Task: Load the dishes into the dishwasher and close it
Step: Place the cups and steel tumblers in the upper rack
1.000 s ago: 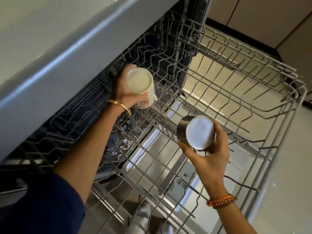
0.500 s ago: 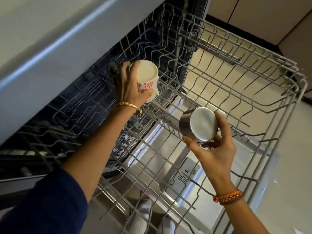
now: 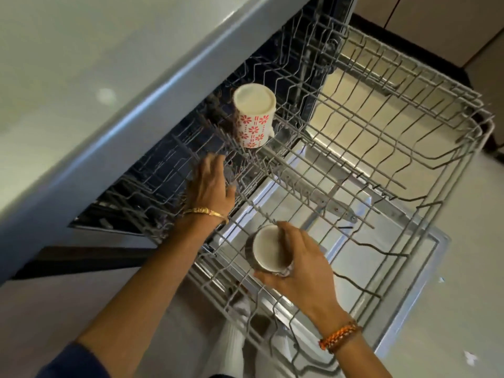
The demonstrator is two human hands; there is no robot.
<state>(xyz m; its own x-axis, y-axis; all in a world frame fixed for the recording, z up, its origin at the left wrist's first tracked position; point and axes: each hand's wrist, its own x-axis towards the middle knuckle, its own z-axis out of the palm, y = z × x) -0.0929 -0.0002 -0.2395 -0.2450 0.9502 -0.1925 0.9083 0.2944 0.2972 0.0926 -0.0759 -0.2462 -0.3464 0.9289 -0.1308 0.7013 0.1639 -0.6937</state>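
A white mug with red flower prints [image 3: 253, 115] stands upside down on the back left part of the pulled-out grey wire rack [image 3: 409, 148]. My left hand [image 3: 210, 186] is below it, apart from the mug, fingers relaxed and holding nothing. My right hand [image 3: 297, 263] grips a steel cup [image 3: 264, 251], bottom up, over the front left part of the rack; my fingers hide much of its side.
The grey countertop edge [image 3: 114, 137] overhangs the dishwasher's dark opening at the left. The open dishwasher door [image 3: 368, 268] lies flat under the rack. Beige cabinets [image 3: 436, 20] stand at the back right, and pale floor runs along the right.
My left hand let go of the mug and drew back toward me; the mug now stands in the rack. My right hand moved the steel cup down and toward the front left.
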